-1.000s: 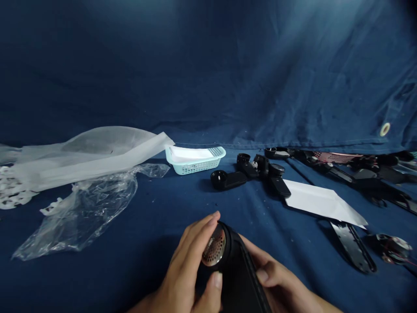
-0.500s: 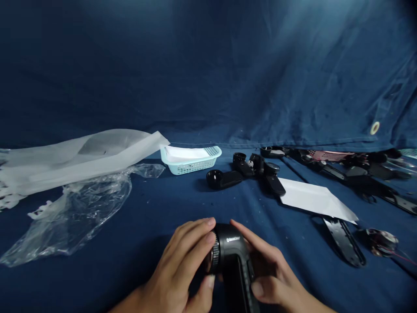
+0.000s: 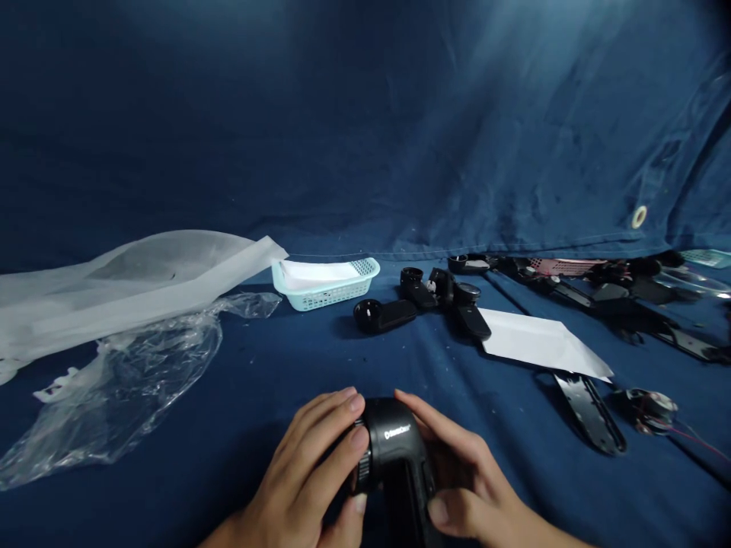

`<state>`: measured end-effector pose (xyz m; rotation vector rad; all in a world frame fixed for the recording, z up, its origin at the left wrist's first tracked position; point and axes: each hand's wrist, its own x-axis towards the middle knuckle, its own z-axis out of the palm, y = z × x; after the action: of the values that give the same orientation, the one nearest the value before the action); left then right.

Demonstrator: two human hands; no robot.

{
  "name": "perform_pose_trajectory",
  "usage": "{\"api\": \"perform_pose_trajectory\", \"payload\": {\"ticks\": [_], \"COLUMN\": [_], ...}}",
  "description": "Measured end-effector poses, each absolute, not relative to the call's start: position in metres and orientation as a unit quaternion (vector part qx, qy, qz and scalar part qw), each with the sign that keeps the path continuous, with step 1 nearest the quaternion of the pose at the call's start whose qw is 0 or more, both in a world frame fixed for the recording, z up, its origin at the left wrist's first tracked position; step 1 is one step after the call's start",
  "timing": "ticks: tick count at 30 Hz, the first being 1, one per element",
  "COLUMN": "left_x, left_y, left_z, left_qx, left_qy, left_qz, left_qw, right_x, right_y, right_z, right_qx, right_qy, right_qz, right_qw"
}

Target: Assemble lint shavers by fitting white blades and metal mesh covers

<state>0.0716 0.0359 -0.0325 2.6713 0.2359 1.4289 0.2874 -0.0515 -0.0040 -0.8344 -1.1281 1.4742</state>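
At six o'clock in the head view, both hands hold a black device (image 3: 394,426), its handle (image 3: 403,495) running to the bottom edge. The left hand (image 3: 311,464), half closed, cups the ridged ring (image 3: 363,466); the right hand (image 3: 471,472) curls round the handle, thumb against its edge. From there, blue cloth (image 3: 320,358) gives room toward a pale basket (image 3: 336,295) at eleven o'clock and a black housing (image 3: 394,316) at twelve. A clear bag (image 3: 154,380) lies well apart toward ten; white paper (image 3: 531,341) at two and a black shell (image 3: 591,418) at three edge the right side.
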Motion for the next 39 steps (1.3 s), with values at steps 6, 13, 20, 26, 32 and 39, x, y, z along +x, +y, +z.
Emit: {"api": "perform_pose_trajectory", "payload": {"ticks": [6,13,20,26,32,39], "left_x": [0.073,0.073,0.078,0.078,0.077,0.078], "left_y": [0.037,0.036,0.035,0.036,0.039,0.040], "left_z": [-0.032,-0.032,-0.037,-0.037,-0.037,-0.037], "left_qx": [0.882,0.885,0.887,0.889,0.893,0.880], "left_qy": [0.078,0.078,0.148,0.176,0.191,0.190], "left_qz": [0.459,0.451,0.418,0.402,0.391,0.399], "left_qw": [0.077,0.082,0.129,0.130,0.116,0.172], "right_x": [0.290,0.291,0.292,0.292,0.293,0.293], "right_y": [-0.052,-0.056,-0.049,-0.046,-0.046,-0.046], "right_z": [-0.011,-0.012,-0.008,-0.020,-0.023,-0.019], "right_qx": [-0.378,-0.398,-0.418,-0.415,-0.422,-0.447], "right_qy": [-0.459,-0.450,-0.451,-0.412,-0.387,-0.420], "right_qz": [0.610,0.610,0.596,0.627,0.640,0.614], "right_qw": [0.524,0.517,0.516,0.515,0.513,0.497]}}
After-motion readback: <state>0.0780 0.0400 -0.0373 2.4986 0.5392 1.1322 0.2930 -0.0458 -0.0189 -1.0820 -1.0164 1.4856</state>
